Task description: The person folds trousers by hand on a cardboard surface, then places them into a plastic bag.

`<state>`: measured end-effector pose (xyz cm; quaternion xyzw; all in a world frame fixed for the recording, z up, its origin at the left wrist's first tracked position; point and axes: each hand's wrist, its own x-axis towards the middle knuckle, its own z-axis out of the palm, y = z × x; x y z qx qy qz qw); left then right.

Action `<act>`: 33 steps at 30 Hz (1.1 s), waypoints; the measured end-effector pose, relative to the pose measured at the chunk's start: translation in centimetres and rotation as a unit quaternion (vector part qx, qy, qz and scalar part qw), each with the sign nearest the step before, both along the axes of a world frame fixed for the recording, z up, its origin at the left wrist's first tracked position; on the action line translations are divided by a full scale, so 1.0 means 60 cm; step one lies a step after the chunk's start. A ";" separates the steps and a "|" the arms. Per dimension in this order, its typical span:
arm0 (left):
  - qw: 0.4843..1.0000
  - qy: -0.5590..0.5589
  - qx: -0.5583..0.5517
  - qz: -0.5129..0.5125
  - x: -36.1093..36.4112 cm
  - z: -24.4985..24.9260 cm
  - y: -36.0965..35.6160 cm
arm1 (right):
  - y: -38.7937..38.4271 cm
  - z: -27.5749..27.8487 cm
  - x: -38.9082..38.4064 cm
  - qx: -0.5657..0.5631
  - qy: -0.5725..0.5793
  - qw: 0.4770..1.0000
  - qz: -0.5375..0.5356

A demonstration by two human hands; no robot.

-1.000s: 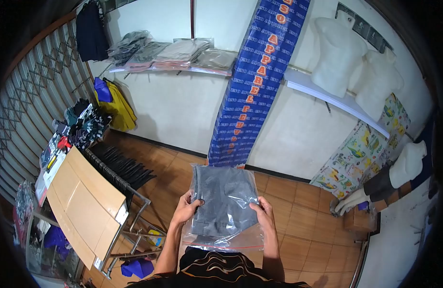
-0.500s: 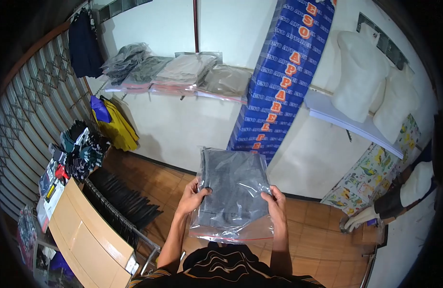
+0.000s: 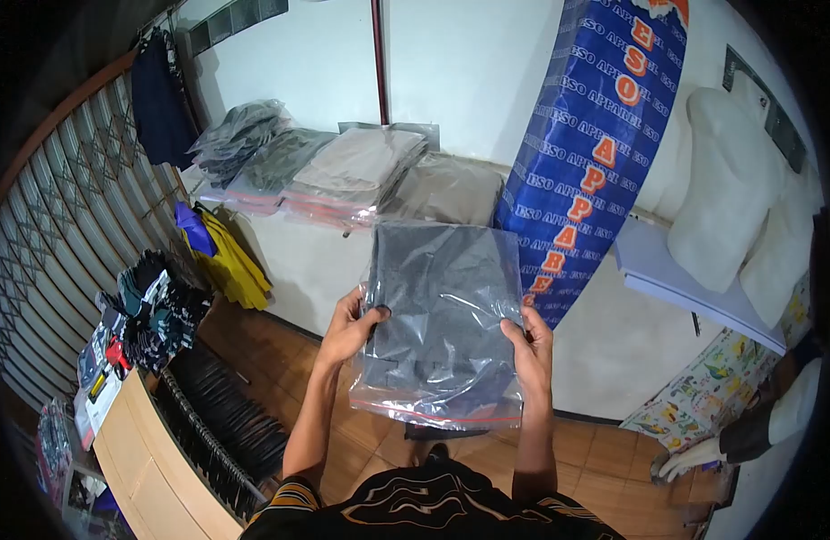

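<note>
Held up in front of me is a folded dark grey garment (image 3: 442, 301) inside a clear plastic bag (image 3: 406, 409) with a red seal strip along its near edge. My left hand (image 3: 350, 326) grips the bag's left side, thumb on top. On the opposite side my right hand (image 3: 530, 346) pinches the bag, thumb also on top and fingers partly hidden beneath. Beyond the bag, a wall shelf carries stacks of bagged clothes: grey-green ones (image 3: 284, 157), light beige ones (image 3: 356, 166) and brownish ones (image 3: 446, 187).
A blue banner (image 3: 581, 171) with orange letters stands right of the shelf. White mannequin torsos (image 3: 725, 189) rest on another shelf (image 3: 680, 274). To my left are a wooden counter (image 3: 163, 468), a rack of black hangers (image 3: 221, 414), piled clothes (image 3: 154, 310) and a folding metal gate (image 3: 64, 243).
Both hands have raised the bagged garment and carried it forward, closer to the wall shelf. The shelf and banner appear larger and nearer. My grip on both sides stays the same.
</note>
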<state>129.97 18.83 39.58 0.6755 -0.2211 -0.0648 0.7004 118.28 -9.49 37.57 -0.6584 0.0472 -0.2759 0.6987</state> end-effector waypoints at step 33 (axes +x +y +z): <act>0.860 -0.360 0.355 0.064 0.573 0.058 -0.200 | -0.096 0.070 0.484 -0.387 0.104 0.895 -0.196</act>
